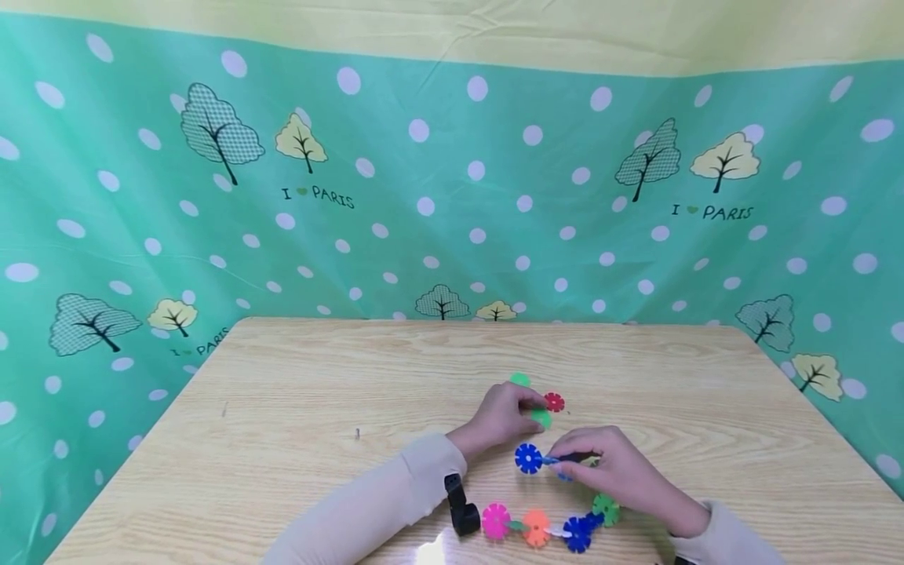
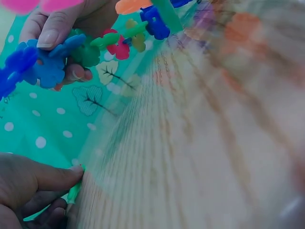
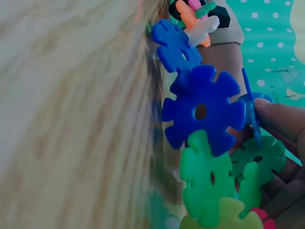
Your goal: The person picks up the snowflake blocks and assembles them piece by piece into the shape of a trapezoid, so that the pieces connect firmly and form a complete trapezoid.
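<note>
My left hand (image 1: 497, 416) pinches a light green notched plastic disc (image 1: 542, 419) at the table's surface; thumb and fingers meet around the green disc (image 2: 75, 191) in the left wrist view. To its right, my right hand (image 1: 609, 461) holds part of a chain of interlocking notched discs. A dark blue disc (image 1: 527, 458) sticks out at the left end of that part. In the right wrist view, the thumb presses a blue disc (image 3: 258, 112), with a dark green disc (image 3: 259, 160) beside the fingers. The palm hides some discs.
More of the chain curves along the near side, through an orange disc (image 1: 536, 529) to a pink disc (image 1: 496, 521). A red disc (image 1: 554, 402) and another green disc (image 1: 519, 379) lie beyond my left hand. A polka-dot curtain (image 1: 452, 196) hangs behind the wooden table (image 1: 318, 377).
</note>
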A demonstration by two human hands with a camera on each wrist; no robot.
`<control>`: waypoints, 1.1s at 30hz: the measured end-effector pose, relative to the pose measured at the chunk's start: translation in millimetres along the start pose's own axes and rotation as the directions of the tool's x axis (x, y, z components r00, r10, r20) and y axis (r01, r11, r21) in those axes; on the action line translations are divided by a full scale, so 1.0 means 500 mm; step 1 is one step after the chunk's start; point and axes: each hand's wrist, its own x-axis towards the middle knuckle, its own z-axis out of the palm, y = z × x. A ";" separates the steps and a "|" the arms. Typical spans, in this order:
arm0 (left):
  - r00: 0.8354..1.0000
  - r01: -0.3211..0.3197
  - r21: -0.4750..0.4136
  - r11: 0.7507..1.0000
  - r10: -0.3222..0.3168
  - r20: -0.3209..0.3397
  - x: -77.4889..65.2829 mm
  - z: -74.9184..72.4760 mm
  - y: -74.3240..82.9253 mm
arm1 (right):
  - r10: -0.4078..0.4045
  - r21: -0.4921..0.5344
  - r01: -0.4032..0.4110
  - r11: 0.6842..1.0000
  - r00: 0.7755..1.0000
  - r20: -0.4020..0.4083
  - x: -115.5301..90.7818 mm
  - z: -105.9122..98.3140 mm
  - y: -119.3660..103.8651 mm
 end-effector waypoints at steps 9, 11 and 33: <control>0.999 0.035 0.049 0.998 -0.037 0.029 0.000 -0.005 0.015 | 0.004 -0.032 -0.004 0.999 1.000 -0.002 0.006 0.002 0.001; 0.999 0.037 0.028 0.999 -0.037 0.033 0.000 -0.006 0.016 | -0.001 -0.030 0.001 1.000 1.000 0.005 0.008 0.002 0.001; 0.996 0.092 -0.386 0.918 -0.090 0.024 -0.108 -0.109 -0.009 | 0.053 -0.057 -0.053 0.997 0.999 -0.009 0.019 0.011 -0.006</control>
